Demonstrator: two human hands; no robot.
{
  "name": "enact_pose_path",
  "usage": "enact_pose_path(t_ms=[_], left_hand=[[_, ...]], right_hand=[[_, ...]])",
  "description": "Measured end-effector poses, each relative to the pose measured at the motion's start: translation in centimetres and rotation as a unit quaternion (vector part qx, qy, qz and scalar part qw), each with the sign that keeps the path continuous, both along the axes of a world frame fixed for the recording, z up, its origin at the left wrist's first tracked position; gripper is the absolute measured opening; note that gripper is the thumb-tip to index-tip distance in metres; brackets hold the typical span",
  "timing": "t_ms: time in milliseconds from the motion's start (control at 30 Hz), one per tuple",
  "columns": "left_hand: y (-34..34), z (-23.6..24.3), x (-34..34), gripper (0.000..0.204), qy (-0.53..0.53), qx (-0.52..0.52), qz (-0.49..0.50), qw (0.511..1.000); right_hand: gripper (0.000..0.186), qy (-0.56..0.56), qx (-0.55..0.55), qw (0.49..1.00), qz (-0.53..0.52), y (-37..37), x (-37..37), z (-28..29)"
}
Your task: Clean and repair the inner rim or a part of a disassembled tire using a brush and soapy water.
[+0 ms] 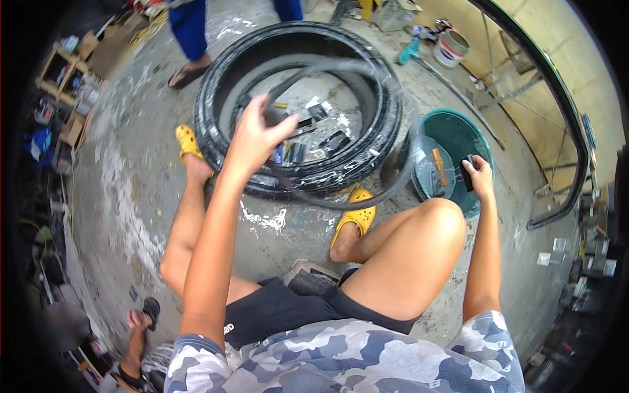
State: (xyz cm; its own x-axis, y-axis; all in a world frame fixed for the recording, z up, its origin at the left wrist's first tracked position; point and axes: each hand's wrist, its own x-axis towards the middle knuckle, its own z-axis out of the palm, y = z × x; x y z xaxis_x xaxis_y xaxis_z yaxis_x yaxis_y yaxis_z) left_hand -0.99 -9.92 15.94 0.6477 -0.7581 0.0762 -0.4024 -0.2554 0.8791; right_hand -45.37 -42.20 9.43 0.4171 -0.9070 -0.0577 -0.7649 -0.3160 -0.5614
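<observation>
Fingers of left hand (257,134) curl shut on a blurred grey rubber inner tube (367,131), lifted over the big black tyre (367,150) on wet concrete. Right hand (480,175) grips a dark block at the teal basin (458,131) rim, probably for dipping.

Head camera: single fisheye view, looking steeply down from the seated person's head.

The lens is sitting close above the person's own body, taking in the grey camouflage shirt (341,357) along the lower edge and both bare knees beneath it. It is facing forward and down across the stained grey concrete floor (131,190), reaching the large black rubber tyre (367,150) at mid-distance and the yellow wall (590,72) at upper right. Straight edges are bending toward the dark circular rim. Only one view is supplied, so no overlap applies.
</observation>
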Motion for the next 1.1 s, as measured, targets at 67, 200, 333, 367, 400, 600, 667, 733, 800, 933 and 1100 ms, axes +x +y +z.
enact_pose_path(t_ms=[67, 200, 333, 367, 400, 600, 667, 733, 800, 933, 1100], left_hand=[[-8.2, 6.2, -3.4, 0.075, -0.109, -0.006, -0.060, 0.992], [-21.2, 9.3, -14.1, 0.091, -0.234, 0.116, -0.122, 0.958], [-27.7, 5.5, -22.0, 0.092, -0.315, 0.214, -0.206, 0.901], [-29.0, 4.0, -23.8, 0.092, -0.321, 0.212, -0.222, 0.896], [-30.0, 2.5, -25.2, 0.093, -0.336, 0.262, -0.253, 0.868], [-34.8, -9.2, -28.6, 0.088, -0.296, 0.371, -0.334, 0.814], [-36.7, -13.7, -28.0, 0.090, -0.215, 0.386, -0.351, 0.825], [-37.3, -19.3, -27.2, 0.092, -0.169, 0.376, -0.363, 0.835], [-35.7, -23.3, -27.8, 0.091, -0.188, 0.384, -0.330, 0.842], [-36.6, -29.0, -24.0, 0.091, -0.151, 0.468, -0.379, 0.784], [-38.4, -26.0, -24.7, 0.095, -0.081, 0.543, -0.430, 0.716]], right_hand=[[0.033, -0.016, -0.145, 0.984, -0.097, 2.6, -1.2, 1.4], [0.024, -0.277, -0.210, 0.898, -0.270, 3.0, -5.2, -2.5], [0.023, -0.467, -0.160, 0.813, -0.309, 2.2, -5.6, -4.5], [0.023, -0.471, -0.145, 0.813, -0.310, 2.4, -5.7, -4.5], [0.022, -0.476, -0.141, 0.811, -0.309, 2.7, -5.5, -4.4], [0.018, -0.388, -0.140, 0.850, -0.326, 3.7, -4.3, -3.3], [0.019, -0.386, -0.148, 0.849, -0.329, 3.9, -4.4, -3.4], [0.019, -0.414, -0.105, 0.831, -0.356, 4.2, -4.3, -2.5], [0.018, -0.364, -0.130, 0.850, -0.358, 4.3, -5.0, -2.7], [0.020, -0.323, -0.150, 0.879, -0.316, 4.4, -3.7, -0.9], [0.021, -0.337, -0.124, 0.872, -0.333, 4.6, -4.6, -1.5]])
